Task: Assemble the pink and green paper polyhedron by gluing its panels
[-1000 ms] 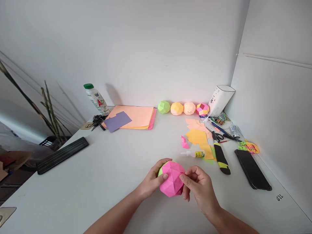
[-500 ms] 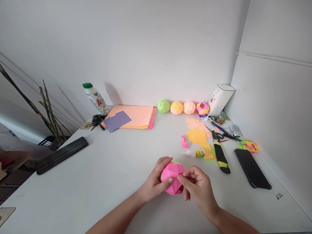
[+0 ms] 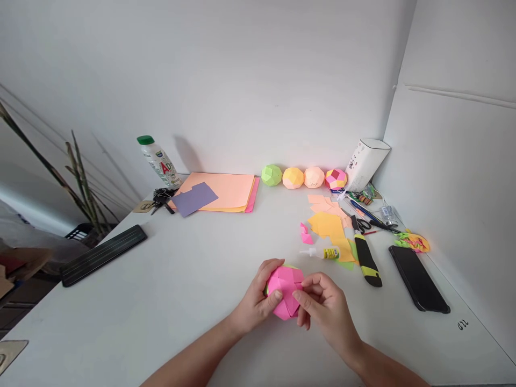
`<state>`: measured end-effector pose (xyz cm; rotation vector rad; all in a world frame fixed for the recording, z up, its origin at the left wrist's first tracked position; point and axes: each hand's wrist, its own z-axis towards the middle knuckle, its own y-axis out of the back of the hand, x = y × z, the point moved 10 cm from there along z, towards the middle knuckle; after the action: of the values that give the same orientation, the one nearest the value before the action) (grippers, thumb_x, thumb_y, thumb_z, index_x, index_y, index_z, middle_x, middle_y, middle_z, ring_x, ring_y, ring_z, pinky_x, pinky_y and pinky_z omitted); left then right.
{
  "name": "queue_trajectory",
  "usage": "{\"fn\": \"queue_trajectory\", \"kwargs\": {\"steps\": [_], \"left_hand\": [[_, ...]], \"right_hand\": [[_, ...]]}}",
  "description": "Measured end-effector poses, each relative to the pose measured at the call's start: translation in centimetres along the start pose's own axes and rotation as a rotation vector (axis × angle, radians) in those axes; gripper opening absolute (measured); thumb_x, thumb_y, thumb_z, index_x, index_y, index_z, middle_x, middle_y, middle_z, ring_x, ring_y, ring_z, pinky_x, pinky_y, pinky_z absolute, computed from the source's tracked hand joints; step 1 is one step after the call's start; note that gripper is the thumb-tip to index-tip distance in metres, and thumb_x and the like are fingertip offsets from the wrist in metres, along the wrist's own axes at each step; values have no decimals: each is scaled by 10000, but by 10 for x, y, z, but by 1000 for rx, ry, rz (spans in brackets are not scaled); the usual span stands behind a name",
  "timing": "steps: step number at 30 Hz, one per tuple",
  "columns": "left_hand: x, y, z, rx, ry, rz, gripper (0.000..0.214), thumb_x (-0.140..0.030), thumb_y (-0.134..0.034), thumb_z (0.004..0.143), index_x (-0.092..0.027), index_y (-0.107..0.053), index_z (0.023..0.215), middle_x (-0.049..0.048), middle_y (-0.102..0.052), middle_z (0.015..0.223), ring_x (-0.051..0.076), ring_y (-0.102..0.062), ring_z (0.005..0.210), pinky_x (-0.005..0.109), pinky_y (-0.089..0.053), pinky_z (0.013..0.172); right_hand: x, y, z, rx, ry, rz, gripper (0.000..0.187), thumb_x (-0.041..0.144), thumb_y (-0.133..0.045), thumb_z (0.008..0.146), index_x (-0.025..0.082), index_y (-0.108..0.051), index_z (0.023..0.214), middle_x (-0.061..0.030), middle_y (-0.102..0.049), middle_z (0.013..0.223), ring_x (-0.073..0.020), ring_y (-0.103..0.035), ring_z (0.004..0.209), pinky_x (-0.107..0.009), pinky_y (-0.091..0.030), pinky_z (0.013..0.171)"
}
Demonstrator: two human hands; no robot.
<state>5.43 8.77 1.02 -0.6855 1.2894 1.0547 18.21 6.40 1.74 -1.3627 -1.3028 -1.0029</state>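
Observation:
A pink folded-paper ball with a green patch sits between both hands just above the white table. My left hand wraps its left side, thumb pressed on the front. My right hand closes on its right side, fingertips pinching at a pink facet. A small glue bottle lies just beyond the hands, beside yellow and orange paper squares and a small pink folded piece.
Several finished paper balls line the back wall by a white box. A yellow-black utility knife, scissors, phone and paper scraps lie right. Orange sheets, keys, a bottle and a black bar lie left.
The ball has been turned and drawn slightly closer into the hands; my right fingers have closed further onto its right side. The rest of the table is unchanged.

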Motion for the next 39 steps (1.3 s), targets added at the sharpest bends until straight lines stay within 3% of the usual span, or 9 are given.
{"fn": "queue_trajectory", "kwargs": {"steps": [4,9,12,19,29,39], "left_hand": [[1,1,0,-13,-34,54,581,-623,-351,928,-259,-373,1380,146,-403,1329,316,-455,1237,532,-444,1003],[-22,-10,-5,59,-352,271,837,-747,-418,795,-353,-184,1495,142,-55,1524,416,-180,1414,560,-419,1023],[-31,-18,-9,92,-471,441,909,-727,-490,761,-361,-128,1510,153,-64,1524,421,-190,1406,574,-410,1025],[-27,-15,-8,66,-420,466,847,-664,-490,807,-359,-122,1507,178,-168,1476,352,-378,1310,535,-474,984],[-27,-14,-9,48,-399,471,872,-704,-479,777,-351,-140,1500,193,-251,1427,362,-420,1276,543,-491,956],[-26,-13,-9,15,-387,495,922,-742,-468,746,-319,-139,1497,211,-302,1395,371,-451,1254,538,-500,934]], "right_hand": [[0,-1,1,13,-18,-30,386,489,-756,731,199,-503,763,50,-604,488,-107,-565,398,-195,-425,379],[1,1,2,-2,-26,-45,379,475,-756,728,197,-498,734,62,-581,478,-90,-538,384,-186,-395,374],[2,-1,3,20,-17,-48,349,441,-744,746,199,-493,735,73,-562,469,-87,-532,391,-186,-402,386],[-2,-2,2,88,-37,-194,193,301,-693,777,190,-536,770,34,-633,623,-61,-479,412,-161,-348,355],[0,-5,1,115,-13,-267,172,250,-664,782,198,-523,697,62,-534,559,-68,-430,445,-147,-336,345],[-8,-11,-1,190,-122,-291,130,219,-660,757,199,-534,778,33,-607,645,-94,-501,511,-143,-333,346]]}}
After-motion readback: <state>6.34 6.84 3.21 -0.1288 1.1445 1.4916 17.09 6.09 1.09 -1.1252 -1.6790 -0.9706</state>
